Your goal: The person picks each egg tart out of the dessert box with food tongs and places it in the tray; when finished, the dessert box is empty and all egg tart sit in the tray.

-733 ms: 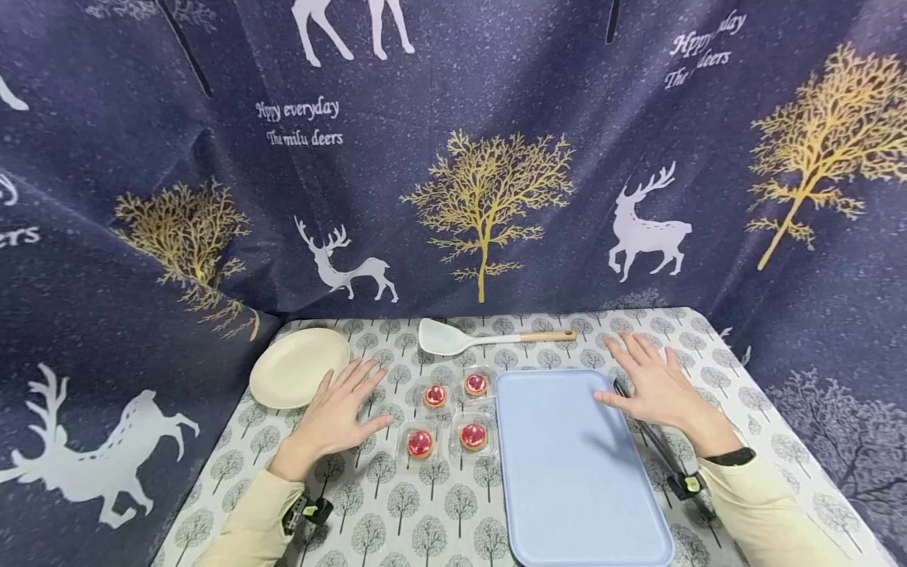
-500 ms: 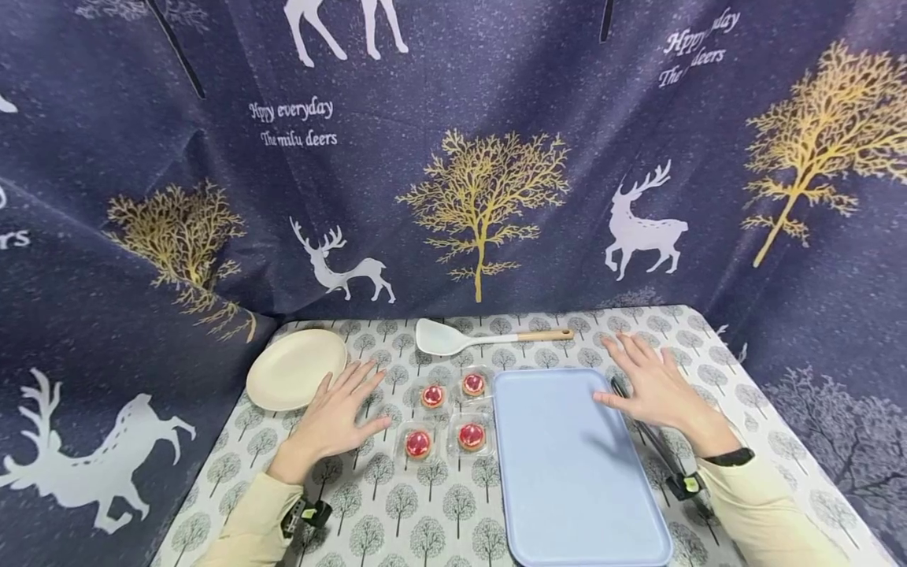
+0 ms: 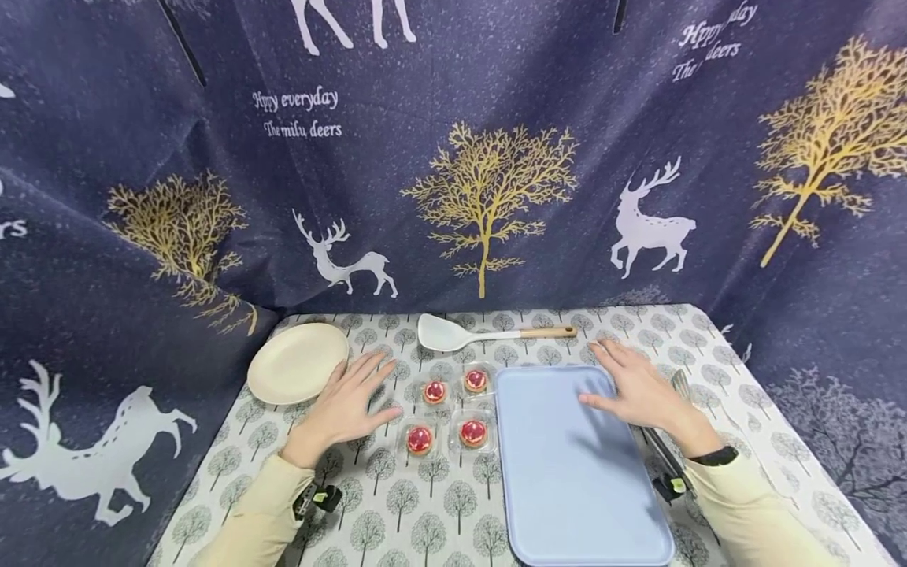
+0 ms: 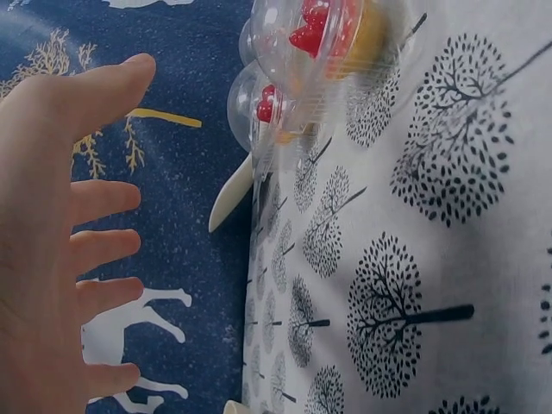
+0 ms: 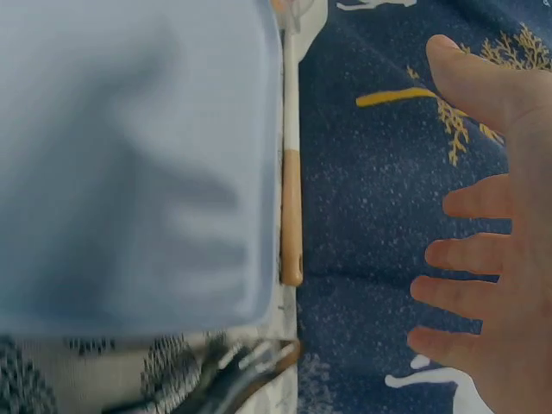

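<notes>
Four red-topped tarts (image 3: 472,432) in clear domes (image 4: 274,39) sit on your desk (image 3: 383,543) between your left hand (image 3: 342,411) and the blue tray (image 3: 574,472), whose far right corner your right hand (image 3: 641,396) hovers over; both hands' fingers are spread wide, holding nothing. Grey trees pattern the pale cloth (image 3: 425,504), and behind hangs dark blue fabric (image 3: 386,173) with white deer (image 3: 650,230) and gold trees (image 3: 486,193)

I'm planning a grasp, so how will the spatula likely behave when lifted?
The spatula may dip toward its broad white head if held by its slim wood-coloured handle. It probably won't roll, given that wide head. It looks straight throughout, so likely stiff.
</notes>
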A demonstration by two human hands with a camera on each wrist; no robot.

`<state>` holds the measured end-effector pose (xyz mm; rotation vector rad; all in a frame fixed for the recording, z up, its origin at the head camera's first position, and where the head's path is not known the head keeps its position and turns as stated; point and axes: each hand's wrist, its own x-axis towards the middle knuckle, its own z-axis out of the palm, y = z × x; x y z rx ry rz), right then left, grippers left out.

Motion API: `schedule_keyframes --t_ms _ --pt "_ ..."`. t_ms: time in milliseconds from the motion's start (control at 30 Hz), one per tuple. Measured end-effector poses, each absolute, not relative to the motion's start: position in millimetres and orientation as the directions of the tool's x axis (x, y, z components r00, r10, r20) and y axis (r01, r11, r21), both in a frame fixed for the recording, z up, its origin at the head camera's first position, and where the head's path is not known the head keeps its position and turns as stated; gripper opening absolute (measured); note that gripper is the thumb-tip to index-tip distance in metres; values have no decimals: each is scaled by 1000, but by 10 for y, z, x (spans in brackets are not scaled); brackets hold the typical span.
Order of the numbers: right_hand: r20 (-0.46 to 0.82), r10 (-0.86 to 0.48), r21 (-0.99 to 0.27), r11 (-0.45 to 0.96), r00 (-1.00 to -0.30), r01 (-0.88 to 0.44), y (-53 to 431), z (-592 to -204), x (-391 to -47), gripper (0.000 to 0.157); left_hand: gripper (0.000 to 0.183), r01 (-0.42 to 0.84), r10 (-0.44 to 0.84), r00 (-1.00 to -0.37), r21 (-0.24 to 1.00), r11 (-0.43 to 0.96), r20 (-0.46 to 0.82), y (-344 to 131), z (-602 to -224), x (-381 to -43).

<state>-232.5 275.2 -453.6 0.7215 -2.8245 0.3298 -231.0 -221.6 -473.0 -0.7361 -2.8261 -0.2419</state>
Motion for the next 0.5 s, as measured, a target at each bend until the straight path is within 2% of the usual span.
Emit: schedule_keyframes --t_ms 300,500 --pt "198 -469 -277 816 -861 -508 2480 -4482 -2383 92 83 511 481 -847 100 854 225 -2125 -4746 -2403" --pt "207 -489 -292 796 -847 -531 2324 -4508 -2473 88 83 520 490 -845 120 845 214 -2031 -4745 -2477"
